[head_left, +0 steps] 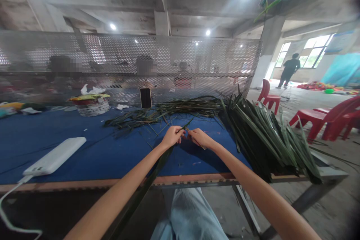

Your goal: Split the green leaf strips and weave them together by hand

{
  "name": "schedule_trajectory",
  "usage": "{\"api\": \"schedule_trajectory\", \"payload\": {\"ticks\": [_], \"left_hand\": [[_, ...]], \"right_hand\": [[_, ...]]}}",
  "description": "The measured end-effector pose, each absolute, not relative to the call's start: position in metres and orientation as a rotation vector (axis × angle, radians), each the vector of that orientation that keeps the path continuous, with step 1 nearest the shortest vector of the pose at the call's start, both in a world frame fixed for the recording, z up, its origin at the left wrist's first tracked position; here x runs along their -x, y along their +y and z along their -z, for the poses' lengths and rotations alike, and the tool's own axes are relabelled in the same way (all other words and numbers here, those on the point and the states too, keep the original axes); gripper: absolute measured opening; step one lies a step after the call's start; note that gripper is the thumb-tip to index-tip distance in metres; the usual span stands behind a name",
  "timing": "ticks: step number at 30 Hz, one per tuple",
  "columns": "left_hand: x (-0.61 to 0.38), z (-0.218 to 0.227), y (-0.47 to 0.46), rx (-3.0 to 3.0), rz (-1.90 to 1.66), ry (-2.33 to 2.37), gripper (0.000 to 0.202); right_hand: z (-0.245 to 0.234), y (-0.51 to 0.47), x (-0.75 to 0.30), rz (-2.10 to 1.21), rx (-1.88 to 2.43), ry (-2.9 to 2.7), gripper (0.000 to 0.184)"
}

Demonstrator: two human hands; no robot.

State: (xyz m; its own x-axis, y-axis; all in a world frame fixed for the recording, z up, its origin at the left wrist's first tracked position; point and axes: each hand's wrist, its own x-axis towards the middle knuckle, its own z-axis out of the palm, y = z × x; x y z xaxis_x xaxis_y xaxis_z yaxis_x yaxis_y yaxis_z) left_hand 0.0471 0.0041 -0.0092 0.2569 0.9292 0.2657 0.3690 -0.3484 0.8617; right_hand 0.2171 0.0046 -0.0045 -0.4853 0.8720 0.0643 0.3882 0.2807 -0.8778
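Observation:
My left hand (pixel 173 136) is closed around a long green leaf (pixel 153 174). The leaf's narrow tip pokes out past my fingers, and its length trails down under my left forearm over the table edge. Close beside it, my right hand (pixel 200 137) pinches at the tip end; a thin tan piece (pixel 203 147) sticks out below the palm, too small to name. To the right lies a thick pile of long green leaves (pixel 261 135). Behind my hands are thin leaf strips (pixel 188 107) heaped along the back of the blue table (pixel 112 150).
A phone (pixel 146 98) stands against the perforated metal screen (pixel 197 56). At left are a white power bank (pixel 56 155) with a cable and a white basket (pixel 92 108). Red chairs (pixel 327 118) and a standing person (pixel 290 69) are at right. People sit behind the screen.

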Motion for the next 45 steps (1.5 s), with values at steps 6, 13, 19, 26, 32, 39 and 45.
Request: {"api": "schedule_trajectory", "payload": {"ticks": [6, 13, 19, 26, 32, 39, 45], "left_hand": [[-0.0475, 0.0089, 0.0038, -1.839, -1.065, 1.197, 0.020], [-0.0474, 0.0105, 0.0042, -1.806, -1.054, 1.191, 0.020], [-0.0497, 0.0070, 0.0078, -1.636, -0.993, 1.114, 0.012], [-0.0497, 0.0075, 0.0070, -1.451, -0.863, 1.028, 0.022], [-0.0483, 0.0092, 0.0091, -1.455, -0.862, 0.990, 0.026], [-0.0459, 0.0122, 0.0110, -1.486, -0.904, 0.995, 0.026], [-0.0497, 0.0085, 0.0111, -1.446, -0.907, 1.011, 0.016]], "right_hand": [[0.0063, 0.0029, -0.2172, -1.169, 1.098, -1.982, 0.043], [0.0064, 0.0034, -0.2172, -1.252, 1.107, -1.992, 0.043], [0.0074, 0.0027, -0.2162, -1.238, 1.069, -1.996, 0.050], [0.0056, 0.0051, -0.2178, -1.155, 1.102, -1.965, 0.050], [0.0045, 0.0051, -0.2185, -1.137, 1.136, -1.950, 0.047], [0.0061, 0.0030, -0.2178, -1.198, 1.107, -1.983, 0.047], [0.0066, 0.0013, -0.2134, -1.198, 1.084, -2.001, 0.053]]}}
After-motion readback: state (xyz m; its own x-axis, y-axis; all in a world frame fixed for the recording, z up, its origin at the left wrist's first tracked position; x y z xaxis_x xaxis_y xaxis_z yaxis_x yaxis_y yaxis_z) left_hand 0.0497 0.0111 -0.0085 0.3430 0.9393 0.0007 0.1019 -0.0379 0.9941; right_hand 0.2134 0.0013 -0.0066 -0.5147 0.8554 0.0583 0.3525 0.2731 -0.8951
